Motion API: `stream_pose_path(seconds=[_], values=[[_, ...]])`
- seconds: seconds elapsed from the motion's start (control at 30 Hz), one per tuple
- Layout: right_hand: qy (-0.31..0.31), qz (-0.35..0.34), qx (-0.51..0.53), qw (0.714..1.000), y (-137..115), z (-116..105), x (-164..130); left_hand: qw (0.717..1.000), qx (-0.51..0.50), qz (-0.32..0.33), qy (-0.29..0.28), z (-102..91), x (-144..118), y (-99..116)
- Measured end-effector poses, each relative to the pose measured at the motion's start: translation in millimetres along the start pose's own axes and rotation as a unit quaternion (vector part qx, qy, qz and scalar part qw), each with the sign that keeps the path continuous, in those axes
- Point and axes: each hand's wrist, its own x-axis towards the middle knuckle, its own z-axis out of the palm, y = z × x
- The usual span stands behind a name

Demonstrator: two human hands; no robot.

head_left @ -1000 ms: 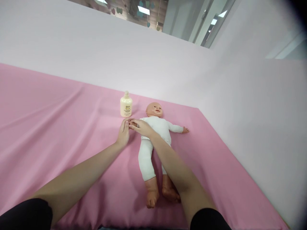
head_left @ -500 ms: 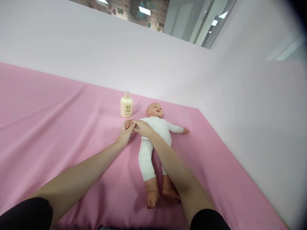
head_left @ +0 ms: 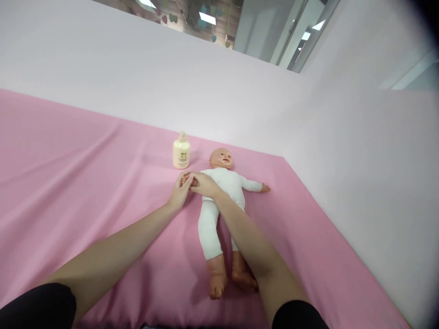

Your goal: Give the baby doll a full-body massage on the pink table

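A baby doll (head_left: 222, 183) in a white bodysuit lies on its back on the pink sheet (head_left: 85, 183), head toward the wall. My left hand (head_left: 179, 194) cups the doll's near hand and wrist from the left. My right hand (head_left: 203, 183) reaches across the doll's chest and closes over the same arm, fingers meeting my left hand. The doll's other arm (head_left: 255, 185) stretches out to the right, untouched. A cream lotion bottle (head_left: 181, 154) stands upright just behind my hands.
The pink sheet covers a wide flat surface that ends at a white wall behind and to the right. The doll's bare feet (head_left: 233, 281) lie close to me, partly under my right forearm.
My right hand has slid slightly toward the doll's shoulder along the arm while my left hand keeps hold of the doll's hand. The doll and bottle stay in place.
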Motion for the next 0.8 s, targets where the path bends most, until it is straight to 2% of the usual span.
stream_pose_path(seconds=[0.53, 0.8], values=[[-0.010, -0.002, 0.005, 1.000, 1.1, 0.9, 0.4, 0.999, -0.022, -0.030, -0.003, 1.9, -0.4, 3.0], [-0.011, -0.013, 0.015, 1.000, 0.9, -1.3, 0.0, 0.998, -0.050, -0.027, -0.010, -1.7, 1.7, -6.2]])
